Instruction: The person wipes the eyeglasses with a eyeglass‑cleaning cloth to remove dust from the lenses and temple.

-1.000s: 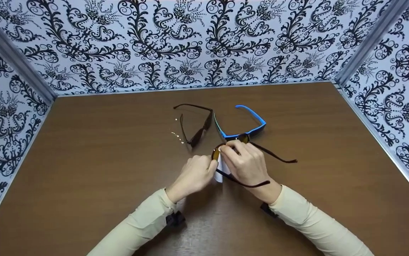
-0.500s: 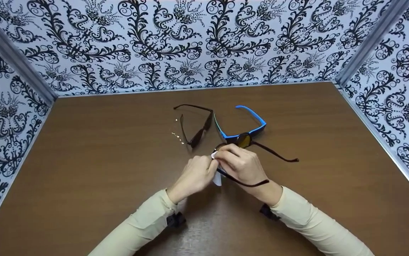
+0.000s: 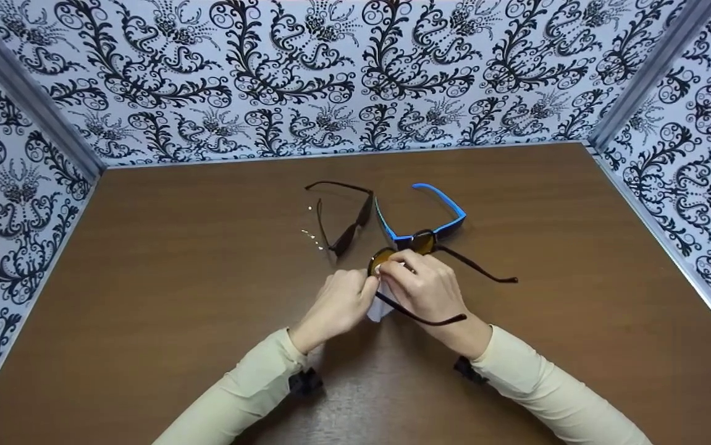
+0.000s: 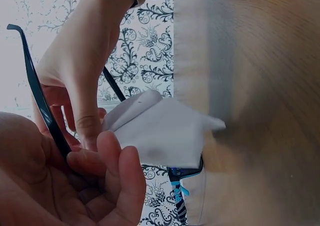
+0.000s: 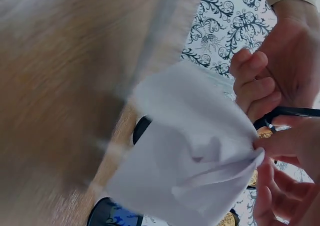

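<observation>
My left hand [image 3: 338, 303] grips a pair of dark-framed sunglasses with amber lenses [image 3: 423, 242] near one hinge, the temples spread open. My right hand [image 3: 424, 285] pinches a white cloth [image 5: 200, 156] against the left-side lens. In the left wrist view the cloth [image 4: 165, 131] hangs below the right hand's fingers, with a dark temple [image 4: 37, 90] rising from the left hand. Part of the frame's middle is hidden behind the right hand. Just beyond the held pair lie blue-framed glasses [image 3: 451, 210] with unfolded temples.
Dark sunglasses [image 3: 346, 238] with open temples lie on the brown table [image 3: 176, 259], left of the blue pair. Several small pale specks [image 3: 312, 235] show beside them. Patterned panels [image 3: 330, 74] enclose the back and sides.
My right hand shifts in small strokes over the lens with the cloth, uncovering more amber lens now. The left hand keeps its grip. Both other pairs stay put.
</observation>
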Demonstrator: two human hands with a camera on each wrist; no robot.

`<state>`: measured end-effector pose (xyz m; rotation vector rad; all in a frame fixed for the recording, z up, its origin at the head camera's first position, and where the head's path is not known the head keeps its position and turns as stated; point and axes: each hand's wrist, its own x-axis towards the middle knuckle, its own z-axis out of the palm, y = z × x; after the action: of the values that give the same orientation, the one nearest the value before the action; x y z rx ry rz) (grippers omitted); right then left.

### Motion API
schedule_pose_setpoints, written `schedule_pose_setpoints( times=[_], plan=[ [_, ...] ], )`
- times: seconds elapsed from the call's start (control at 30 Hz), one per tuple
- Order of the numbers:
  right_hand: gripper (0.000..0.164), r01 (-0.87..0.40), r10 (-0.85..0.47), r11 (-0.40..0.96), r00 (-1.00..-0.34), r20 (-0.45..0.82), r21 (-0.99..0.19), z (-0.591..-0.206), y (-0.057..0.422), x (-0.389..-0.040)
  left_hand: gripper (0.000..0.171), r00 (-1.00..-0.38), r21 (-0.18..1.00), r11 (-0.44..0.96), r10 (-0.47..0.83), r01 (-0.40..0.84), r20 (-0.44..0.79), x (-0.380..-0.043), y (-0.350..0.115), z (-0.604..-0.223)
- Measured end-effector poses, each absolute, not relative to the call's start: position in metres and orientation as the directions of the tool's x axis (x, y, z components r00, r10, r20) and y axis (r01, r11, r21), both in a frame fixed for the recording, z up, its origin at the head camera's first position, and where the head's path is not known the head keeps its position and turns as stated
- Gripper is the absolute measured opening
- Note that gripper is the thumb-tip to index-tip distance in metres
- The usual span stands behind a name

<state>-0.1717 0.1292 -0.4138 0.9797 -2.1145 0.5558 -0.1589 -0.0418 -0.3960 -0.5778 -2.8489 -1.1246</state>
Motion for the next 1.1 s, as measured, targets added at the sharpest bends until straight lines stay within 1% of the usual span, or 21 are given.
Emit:
schedule_pose_setpoints(
  times=[0.13,0.23,0.33,0.43,0.5,0.57,0.63,0.83,0.93,1.1],
  plan=[
    [0.005,-0.754,-0.413,0.653,-0.436,0.800,-0.074,-0.4138,0.1282,-0.1735,0.033,-0.934,0.650,0.682,0.333,0.335,0.132,-0.1594,-0.0404,-0.3951],
    [0.004,-0.765,-0.387,0.637,-0.422,0.820,-0.093,-0.4127,0.1262,-0.1750,0.033,-0.933,0.647,0.685,0.337,0.333,0.124,-0.1596,-0.0397,-0.3956],
    [0.005,-0.800,-0.398,0.591,-0.400,0.826,-0.103,-0.4108,0.1241,-0.1761,0.033,-0.934,0.648,0.686,0.335,0.332,0.124,-0.1595,-0.0396,-0.3965],
    [0.002,-0.835,-0.430,0.541,-0.380,0.819,-0.103,-0.4096,0.1227,-0.1768,0.033,-0.936,0.651,0.685,0.328,0.328,0.126,-0.1595,-0.0402,-0.3976],
    [0.006,-0.850,-0.454,0.518,-0.372,0.809,-0.101,-0.4091,0.1225,-0.1766,0.033,-0.937,0.654,0.682,0.324,0.328,0.132,-0.1596,-0.0410,-0.3984],
    [0.013,-0.858,-0.479,0.503,-0.375,0.793,-0.102,-0.4091,0.1227,-0.1760,0.033,-0.934,0.655,0.676,0.325,0.337,0.145,-0.1600,-0.0421,-0.3995],
    [0.015,-0.861,-0.508,0.498,-0.386,0.770,-0.103,-0.4093,0.1232,-0.1751,0.034,-0.931,0.656,0.670,0.329,0.347,0.156,-0.1604,-0.0436,-0.4011],
    [0.011,-0.838,-0.567,0.536,-0.451,0.689,-0.107,-0.4098,0.1256,-0.1740,0.035,-0.927,0.652,0.670,0.341,0.355,0.154,-0.1602,-0.0473,-0.4040],
    [0.008,-0.816,-0.548,0.569,-0.470,0.692,-0.104,-0.4091,0.1258,-0.1741,0.035,-0.930,0.644,0.682,0.343,0.345,0.134,-0.1594,-0.0468,-0.4025],
    [0.006,-0.782,-0.464,0.613,-0.476,0.747,-0.117,-0.4056,0.1245,-0.1733,0.037,-0.931,0.618,0.710,0.346,0.339,0.113,-0.1580,-0.0437,-0.3994]
  ],
)
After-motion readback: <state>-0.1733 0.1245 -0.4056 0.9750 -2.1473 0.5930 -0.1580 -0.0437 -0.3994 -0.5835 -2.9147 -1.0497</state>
